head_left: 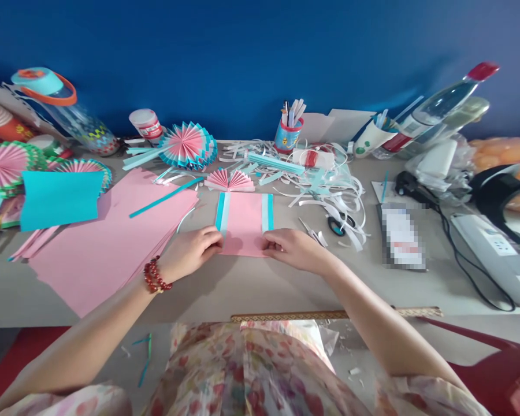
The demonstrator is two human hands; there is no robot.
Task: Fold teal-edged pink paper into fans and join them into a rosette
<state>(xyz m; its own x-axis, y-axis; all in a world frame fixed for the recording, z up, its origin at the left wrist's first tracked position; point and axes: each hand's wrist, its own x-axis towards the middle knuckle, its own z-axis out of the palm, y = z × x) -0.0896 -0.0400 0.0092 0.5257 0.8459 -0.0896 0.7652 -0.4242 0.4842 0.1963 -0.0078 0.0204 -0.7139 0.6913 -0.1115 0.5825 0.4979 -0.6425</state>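
Note:
A pink paper sheet (245, 225) with pale and bright blue strips along both sides lies flat on the table before me. My left hand (195, 249), with a red bead bracelet at the wrist, is closed with curled fingers on its lower left edge. At the lower right edge my right hand (292, 247) is closed the same way; the fingertips of both are partly hidden. Just beyond the sheet sits a small pleated pink paper fan (229, 180). Scissors (335, 225) lie to the right of my right hand.
Large pink sheets (99, 248) cover the left side, topped by a blue sheet (60, 199). Behind are a blue-pink paper rosette (188, 144), a pen cup (288, 134) and tangled paper strips (325, 173). A phone (402, 237), cable and power strip (489, 242) lie at right.

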